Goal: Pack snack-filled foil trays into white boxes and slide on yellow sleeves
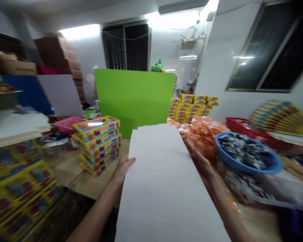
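A large white board sits over a wooden table and below a green panel in view, held at its long edges between the left hand and right hand. The left fingers lie pressed together against the edge, while blur hides how the right fingers stand, just beside a blue basin

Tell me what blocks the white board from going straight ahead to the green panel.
Nothing visible blocks it. The white board, held between the left hand and right hand, overlaps the green panel in view, so the gap is hard to judge. Stacked yellow boxes sit to its left, orange bags to its right.
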Motion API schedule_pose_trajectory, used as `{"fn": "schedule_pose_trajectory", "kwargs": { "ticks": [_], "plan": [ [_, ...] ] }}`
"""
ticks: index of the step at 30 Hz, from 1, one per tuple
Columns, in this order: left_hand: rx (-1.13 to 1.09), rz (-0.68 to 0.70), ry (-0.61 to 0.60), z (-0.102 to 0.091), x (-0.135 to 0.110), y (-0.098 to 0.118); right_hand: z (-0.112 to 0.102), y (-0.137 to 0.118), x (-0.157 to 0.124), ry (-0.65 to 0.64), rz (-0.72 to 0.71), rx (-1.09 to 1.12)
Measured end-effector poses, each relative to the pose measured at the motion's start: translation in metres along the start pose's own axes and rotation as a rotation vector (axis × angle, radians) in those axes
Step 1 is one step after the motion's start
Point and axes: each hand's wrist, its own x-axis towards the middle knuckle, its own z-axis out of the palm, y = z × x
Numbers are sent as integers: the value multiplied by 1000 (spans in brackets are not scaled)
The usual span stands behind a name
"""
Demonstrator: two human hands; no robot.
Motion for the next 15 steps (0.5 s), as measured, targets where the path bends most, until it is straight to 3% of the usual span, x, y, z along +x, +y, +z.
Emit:
{"fn": "schedule_pose_trajectory", "kwargs": {
  "ticks": [3, 7, 11, 15],
  "plan": [
    [120, -139, -111, 17, 20, -58, -52, 38, -14, 95, 16, -60],
    [328, -193, -145, 23, 25, -96, -90, 92, -20, 204, 97, -242],
    [622, -108, -71, 35, 30, -111, -83, 109, -19, 281, 147, -429],
    [919, -42, 29, 59, 30, -129, -52, 116, -7, 174, 131, -839]
  ]
}}
